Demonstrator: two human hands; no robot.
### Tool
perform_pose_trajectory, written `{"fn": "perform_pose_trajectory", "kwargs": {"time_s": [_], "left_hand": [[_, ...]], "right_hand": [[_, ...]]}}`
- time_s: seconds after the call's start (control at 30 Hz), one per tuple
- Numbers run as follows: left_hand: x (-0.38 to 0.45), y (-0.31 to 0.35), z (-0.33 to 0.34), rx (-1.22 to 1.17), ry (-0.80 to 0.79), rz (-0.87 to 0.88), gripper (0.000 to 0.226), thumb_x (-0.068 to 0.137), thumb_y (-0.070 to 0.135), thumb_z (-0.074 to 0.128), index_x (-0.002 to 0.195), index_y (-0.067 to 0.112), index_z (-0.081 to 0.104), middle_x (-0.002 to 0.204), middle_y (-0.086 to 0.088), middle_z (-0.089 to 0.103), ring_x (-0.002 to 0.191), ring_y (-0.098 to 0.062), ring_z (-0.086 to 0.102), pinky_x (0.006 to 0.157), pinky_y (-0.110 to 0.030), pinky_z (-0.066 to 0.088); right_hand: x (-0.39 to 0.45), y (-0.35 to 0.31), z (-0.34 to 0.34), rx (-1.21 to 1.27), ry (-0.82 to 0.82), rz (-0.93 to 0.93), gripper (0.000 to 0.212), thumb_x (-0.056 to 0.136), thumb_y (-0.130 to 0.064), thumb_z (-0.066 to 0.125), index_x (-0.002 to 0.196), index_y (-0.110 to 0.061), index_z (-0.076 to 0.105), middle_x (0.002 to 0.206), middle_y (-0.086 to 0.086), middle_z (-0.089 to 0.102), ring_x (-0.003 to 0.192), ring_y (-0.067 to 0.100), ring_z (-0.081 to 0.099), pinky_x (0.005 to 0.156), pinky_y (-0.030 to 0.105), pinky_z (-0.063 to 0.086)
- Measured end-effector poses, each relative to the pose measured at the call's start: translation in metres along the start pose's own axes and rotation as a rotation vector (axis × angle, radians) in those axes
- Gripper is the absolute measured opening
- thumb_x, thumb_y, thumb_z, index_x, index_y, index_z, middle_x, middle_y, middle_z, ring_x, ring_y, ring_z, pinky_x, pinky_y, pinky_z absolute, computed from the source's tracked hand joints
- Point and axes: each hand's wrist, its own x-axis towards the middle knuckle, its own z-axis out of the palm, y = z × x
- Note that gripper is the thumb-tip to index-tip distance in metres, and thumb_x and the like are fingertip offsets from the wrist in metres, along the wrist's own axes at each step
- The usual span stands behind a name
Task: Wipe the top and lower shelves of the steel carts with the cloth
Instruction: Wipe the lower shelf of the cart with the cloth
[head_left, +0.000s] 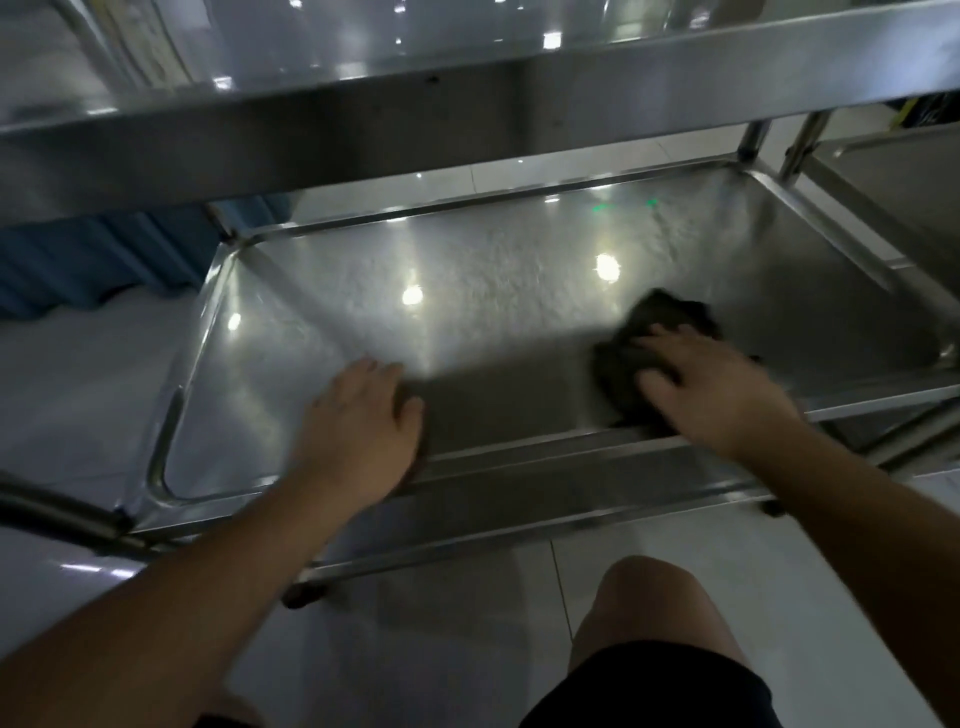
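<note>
Dark cloth (644, 353) lay on lower shelf (493, 291), near front right. Right hand (711, 387) pressed it flat, fingers spread. Left hand (363, 415) open, braced on shelf. Cloth looked soft, light, likely to bunch; palm pressure on middle seemed best.

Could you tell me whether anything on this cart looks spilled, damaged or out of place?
Nothing stands out. The lower shelf shows only light reflections, with no spill or dent visible. The right hand presses the dark cloth flat on it, and the left hand rests near the front rim.
</note>
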Motion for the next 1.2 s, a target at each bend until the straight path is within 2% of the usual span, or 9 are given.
{"fn": "perform_pose_trajectory", "kwargs": {"time_s": [0.13, 0.3, 0.4, 0.53, 0.63, 0.73, 0.87, 1.0, 1.2], "left_hand": [[-0.016, -0.074, -0.011, -0.041, 0.026, -0.215, 0.059, 0.106, 0.045, 0.040, 0.157, 0.016, 0.041, 0.165, -0.014, 0.034, 0.150, -0.036, 0.035, 0.120, -0.056, 0.035], [-0.020, -0.084, -0.008, 0.074, -0.021, -0.200, 0.066, 0.102, 0.055, 0.024, 0.151, 0.015, 0.040, 0.159, -0.013, 0.038, 0.150, -0.033, 0.034, 0.116, -0.054, 0.039], [-0.020, -0.089, -0.004, 0.058, 0.044, -0.195, 0.072, 0.097, 0.059, 0.023, 0.154, 0.019, 0.041, 0.162, -0.012, 0.037, 0.151, -0.032, 0.034, 0.118, -0.052, 0.035], [-0.018, -0.092, 0.001, -0.018, 0.121, -0.197, 0.066, 0.098, 0.060, 0.031, 0.152, 0.023, 0.042, 0.161, -0.010, 0.041, 0.149, -0.031, 0.038, 0.120, -0.054, 0.032], [-0.018, -0.094, 0.000, -0.019, 0.110, -0.193, 0.064, 0.099, 0.060, 0.031, 0.151, 0.023, 0.042, 0.160, -0.011, 0.042, 0.149, -0.032, 0.038, 0.120, -0.056, 0.033], [-0.020, -0.092, -0.001, 0.002, 0.094, -0.178, 0.062, 0.103, 0.057, 0.034, 0.153, 0.022, 0.040, 0.162, -0.012, 0.040, 0.149, -0.034, 0.039, 0.120, -0.058, 0.035], [-0.020, -0.095, 0.001, 0.013, 0.072, -0.189, 0.063, 0.104, 0.056, 0.036, 0.158, 0.023, 0.033, 0.166, -0.011, 0.034, 0.152, -0.033, 0.035, 0.123, -0.056, 0.031], [-0.020, -0.096, 0.004, 0.021, 0.069, -0.202, 0.068, 0.104, 0.061, 0.034, 0.161, 0.025, 0.027, 0.170, -0.009, 0.027, 0.157, -0.030, 0.025, 0.124, -0.054, 0.025], [-0.019, -0.096, 0.007, 0.025, 0.093, -0.196, 0.070, 0.102, 0.061, 0.032, 0.160, 0.023, 0.028, 0.168, -0.010, 0.029, 0.157, -0.030, 0.026, 0.124, -0.052, 0.025]], "right_hand": [[0.014, 0.035, -0.029, 0.112, 0.064, 0.399, 0.052, 0.109, -0.044, 0.034, 0.153, -0.018, 0.046, 0.151, 0.024, 0.045, 0.137, 0.046, 0.042, 0.114, 0.061, 0.036], [0.077, 0.008, -0.024, 0.113, 0.119, 0.512, 0.061, 0.107, -0.048, 0.030, 0.156, -0.014, 0.041, 0.157, 0.027, 0.038, 0.145, 0.047, 0.034, 0.120, 0.058, 0.028], [0.124, -0.046, 0.000, 0.050, 0.109, 0.347, 0.062, 0.099, -0.049, 0.028, 0.145, -0.017, 0.054, 0.148, 0.023, 0.050, 0.137, 0.044, 0.044, 0.115, 0.054, 0.035], [0.138, -0.156, 0.048, -0.023, 0.023, -0.087, 0.055, 0.098, -0.050, 0.033, 0.141, -0.027, 0.059, 0.149, 0.009, 0.055, 0.137, 0.035, 0.048, 0.113, 0.047, 0.040], [0.103, -0.207, 0.069, -0.037, -0.108, -0.395, 0.061, 0.099, -0.058, 0.036, 0.154, -0.036, 0.048, 0.167, -0.004, 0.038, 0.154, 0.025, 0.030, 0.122, 0.044, 0.025], [0.051, -0.187, 0.070, 0.006, -0.198, -0.494, 0.070, 0.095, -0.069, 0.027, 0.159, -0.042, 0.037, 0.170, -0.017, 0.023, 0.158, 0.008, 0.013, 0.122, 0.033, 0.007], [0.034, -0.104, 0.046, 0.043, -0.121, -0.251, 0.070, 0.094, -0.068, 0.038, 0.157, -0.039, 0.042, 0.168, -0.016, 0.029, 0.158, 0.010, 0.018, 0.124, 0.027, 0.008], [0.077, -0.024, 0.011, 0.051, -0.003, 0.070, 0.054, 0.107, -0.038, 0.048, 0.158, -0.021, 0.045, 0.167, 0.012, 0.036, 0.154, 0.036, 0.028, 0.128, 0.043, 0.017], [0.164, -0.059, 0.013, 0.027, 0.134, 0.359, 0.073, 0.092, -0.059, 0.028, 0.146, -0.016, 0.052, 0.147, 0.029, 0.050, 0.137, 0.049, 0.044, 0.115, 0.057, 0.035]]}}
